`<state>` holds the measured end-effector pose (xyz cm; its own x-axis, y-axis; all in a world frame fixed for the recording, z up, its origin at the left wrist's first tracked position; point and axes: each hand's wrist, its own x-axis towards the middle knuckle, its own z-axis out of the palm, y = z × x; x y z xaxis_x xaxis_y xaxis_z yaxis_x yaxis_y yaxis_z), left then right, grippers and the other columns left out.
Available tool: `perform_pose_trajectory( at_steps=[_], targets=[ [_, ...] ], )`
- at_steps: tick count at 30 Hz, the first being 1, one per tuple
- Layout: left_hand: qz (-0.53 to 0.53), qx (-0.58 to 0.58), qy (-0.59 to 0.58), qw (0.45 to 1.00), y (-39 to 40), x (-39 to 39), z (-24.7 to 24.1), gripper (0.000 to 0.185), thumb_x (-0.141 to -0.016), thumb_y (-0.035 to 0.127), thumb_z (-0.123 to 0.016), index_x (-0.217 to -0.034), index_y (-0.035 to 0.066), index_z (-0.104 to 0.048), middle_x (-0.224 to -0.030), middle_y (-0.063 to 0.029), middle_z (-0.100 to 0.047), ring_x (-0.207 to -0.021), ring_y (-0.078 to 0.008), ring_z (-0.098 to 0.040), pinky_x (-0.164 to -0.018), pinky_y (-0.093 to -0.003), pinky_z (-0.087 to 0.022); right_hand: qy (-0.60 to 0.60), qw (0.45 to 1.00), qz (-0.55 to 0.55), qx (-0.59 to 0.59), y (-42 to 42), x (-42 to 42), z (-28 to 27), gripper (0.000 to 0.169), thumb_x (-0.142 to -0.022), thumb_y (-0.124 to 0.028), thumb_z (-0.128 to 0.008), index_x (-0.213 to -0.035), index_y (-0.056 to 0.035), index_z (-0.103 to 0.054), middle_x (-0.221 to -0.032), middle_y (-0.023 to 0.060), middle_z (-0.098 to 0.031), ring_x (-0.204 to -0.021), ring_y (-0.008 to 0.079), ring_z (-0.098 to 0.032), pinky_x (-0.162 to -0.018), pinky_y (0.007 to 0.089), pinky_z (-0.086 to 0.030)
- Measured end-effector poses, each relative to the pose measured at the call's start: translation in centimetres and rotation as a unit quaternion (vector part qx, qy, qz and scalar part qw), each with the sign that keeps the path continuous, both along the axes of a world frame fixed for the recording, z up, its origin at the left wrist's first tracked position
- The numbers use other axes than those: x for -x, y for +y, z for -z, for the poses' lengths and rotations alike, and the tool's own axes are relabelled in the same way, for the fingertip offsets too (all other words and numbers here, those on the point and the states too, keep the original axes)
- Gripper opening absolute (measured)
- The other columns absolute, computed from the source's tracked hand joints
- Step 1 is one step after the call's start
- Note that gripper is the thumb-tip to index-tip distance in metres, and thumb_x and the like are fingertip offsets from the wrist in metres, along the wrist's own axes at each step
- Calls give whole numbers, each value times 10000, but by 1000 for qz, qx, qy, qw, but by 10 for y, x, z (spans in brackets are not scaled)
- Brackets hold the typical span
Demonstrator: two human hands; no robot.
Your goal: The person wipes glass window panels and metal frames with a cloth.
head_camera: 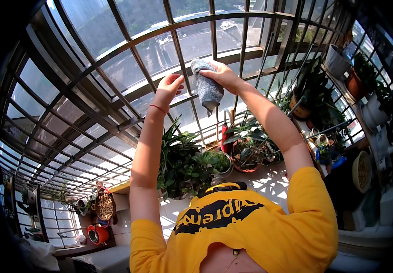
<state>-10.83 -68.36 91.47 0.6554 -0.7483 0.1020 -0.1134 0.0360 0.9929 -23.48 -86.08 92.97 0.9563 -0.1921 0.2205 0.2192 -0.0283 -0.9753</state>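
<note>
My right hand (224, 77) grips a bunched grey fuzzy cloth (209, 85), thumb across its near face. The cloth hangs down below the fingers to a darker, pointed end. To its left is my raised left hand (171, 89), a red cord around the wrist. Its fingers are curled in with the thumb against them, and nothing shows between them. Both hands are up in front of the metal window bars (177, 47). Whether the cloth or the left hand touches a bar cannot be told.
Below my arms stand leafy potted plants (186, 160) and a closed red umbrella (225, 136). A shelf of pots (339, 82) lines the right side. At lower left are a basket of dried pieces (105, 206) and a red pot (98, 234).
</note>
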Motion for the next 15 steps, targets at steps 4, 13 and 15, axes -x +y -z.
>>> perform_pose_trajectory(
  at_steps=[4,13,15],
  targets=[
    [-90,21,-293,952,1,-19,-2,162,-853,130,-597,-962,11,-577,-891,-39,-609,-787,-121,-582,-720,-245,-466,-196,885,338,255,-22,-32,-48,411,-808,-149,-649,-1163,-56,-464,-1050,120,-534,-878,230,-586,-788,316,-477],
    [-353,-80,-731,578,-56,-47,-113,582,-740,219,-620,-1256,28,-431,-1255,-151,-439,-1223,-312,-365,-1060,-450,-216,-82,645,370,664,-1,-103,-105,221,-832,-153,-487,-1014,-145,-612,-1122,41,-520,-1094,283,-469,-873,385,-431],
    [-275,-270,-654,650,-52,-69,-108,625,-727,235,-628,-1283,60,-404,-1265,-122,-431,-1232,-290,-358,-1067,-446,-200,-76,618,355,698,-18,-95,-113,209,-835,-150,-488,-996,-152,-621,-1096,26,-530,-1076,265,-477,-863,389,-422]
  ],
)
